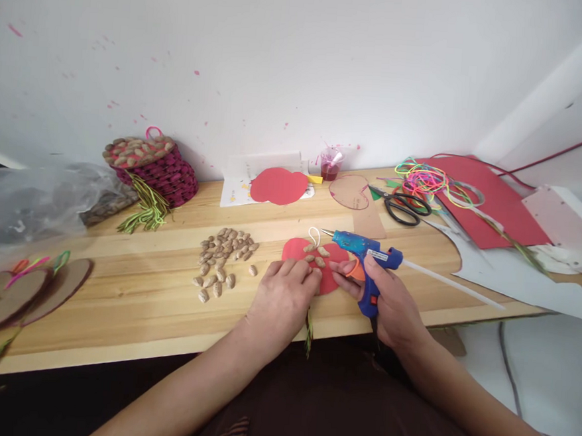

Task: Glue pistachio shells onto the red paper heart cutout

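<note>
right grip [390, 298] closed around the blue glue gun [368, 256], nozzle just over the red paper shape [296, 248] on the desk [165, 302]; left grip [286, 291] flat, fingers pressing that shape beside the glued seeds [318, 254]

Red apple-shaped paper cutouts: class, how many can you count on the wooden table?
2. One red cutout lies at the back by the wall on white paper. The other lies at the front under the left hand, beside the glue gun in the right hand. More may be hidden.
</note>
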`<state>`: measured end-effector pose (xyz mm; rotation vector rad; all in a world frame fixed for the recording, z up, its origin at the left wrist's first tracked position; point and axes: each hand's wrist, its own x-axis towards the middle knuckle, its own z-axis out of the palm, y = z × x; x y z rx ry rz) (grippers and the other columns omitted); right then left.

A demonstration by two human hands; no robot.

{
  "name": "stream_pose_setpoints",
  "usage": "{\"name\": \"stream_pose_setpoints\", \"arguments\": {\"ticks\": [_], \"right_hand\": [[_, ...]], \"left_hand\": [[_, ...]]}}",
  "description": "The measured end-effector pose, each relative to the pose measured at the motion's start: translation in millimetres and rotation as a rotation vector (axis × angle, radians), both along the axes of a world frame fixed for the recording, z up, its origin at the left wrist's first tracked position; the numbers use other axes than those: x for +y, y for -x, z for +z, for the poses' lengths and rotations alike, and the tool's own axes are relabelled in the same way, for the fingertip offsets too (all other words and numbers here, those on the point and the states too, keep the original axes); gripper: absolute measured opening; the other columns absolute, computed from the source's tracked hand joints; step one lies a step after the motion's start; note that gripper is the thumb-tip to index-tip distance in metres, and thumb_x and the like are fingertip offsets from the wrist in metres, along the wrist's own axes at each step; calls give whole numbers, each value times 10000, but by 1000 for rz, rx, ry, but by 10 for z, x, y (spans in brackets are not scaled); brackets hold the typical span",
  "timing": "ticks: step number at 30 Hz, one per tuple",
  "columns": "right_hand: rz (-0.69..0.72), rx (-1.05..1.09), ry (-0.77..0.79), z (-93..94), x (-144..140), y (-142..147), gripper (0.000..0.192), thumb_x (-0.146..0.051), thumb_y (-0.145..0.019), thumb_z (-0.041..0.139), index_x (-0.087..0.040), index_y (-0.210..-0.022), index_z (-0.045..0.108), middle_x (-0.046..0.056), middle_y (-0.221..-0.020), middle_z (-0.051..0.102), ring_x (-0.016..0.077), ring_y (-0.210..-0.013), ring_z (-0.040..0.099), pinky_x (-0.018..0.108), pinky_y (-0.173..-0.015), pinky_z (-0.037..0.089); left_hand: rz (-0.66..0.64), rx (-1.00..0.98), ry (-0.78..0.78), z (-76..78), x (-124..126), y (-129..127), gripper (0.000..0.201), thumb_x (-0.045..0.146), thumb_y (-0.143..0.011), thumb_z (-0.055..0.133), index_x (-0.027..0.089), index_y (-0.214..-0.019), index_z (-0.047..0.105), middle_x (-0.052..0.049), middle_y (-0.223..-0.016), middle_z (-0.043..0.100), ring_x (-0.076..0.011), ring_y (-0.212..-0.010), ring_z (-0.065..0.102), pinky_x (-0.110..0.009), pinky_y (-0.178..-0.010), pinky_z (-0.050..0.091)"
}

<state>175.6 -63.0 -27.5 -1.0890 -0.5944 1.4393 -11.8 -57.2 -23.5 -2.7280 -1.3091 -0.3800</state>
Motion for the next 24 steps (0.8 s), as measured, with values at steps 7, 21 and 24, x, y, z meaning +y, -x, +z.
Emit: {"name": "stream_pose_setpoints", "arguments": {"ticks": [7, 21, 24], "right_hand": [[-2, 21, -10, -10, -3, -11, 300, -480, -806, 786, -181, -792, 770, 69, -834, 758, 286, -1007, 749, 395, -882, 639], [-6, 40, -34, -1, 9, 12, 331, -498, -750, 829, -187, -827, 749, 46, -834, 774, 269, -968, 765, 420, -927, 632], [-12, 52, -2, -6, 13, 10, 310, -474, -767, 819, -191, -868, 745, 46, -847, 790, 256, -928, 776, 386, -882, 650]], "left_hand": [[-8, -47, -37, -68, 5, 8, 194, 150, -947, 587, 184, -1119, 668, -68, -997, 690, -238, -928, 632, -393, -856, 475], [-26, -397, 3, -30, -88, 114, 346, 42, -890, 583, 212, -1172, 688, -81, -1171, 689, -270, -1109, 577, -449, -946, 475], [-165, -506, 12, 349, -271, 17, 311, 67, -945, 527, 198, -1179, 684, -76, -1149, 706, -242, -1112, 580, -445, -1004, 456]]}}
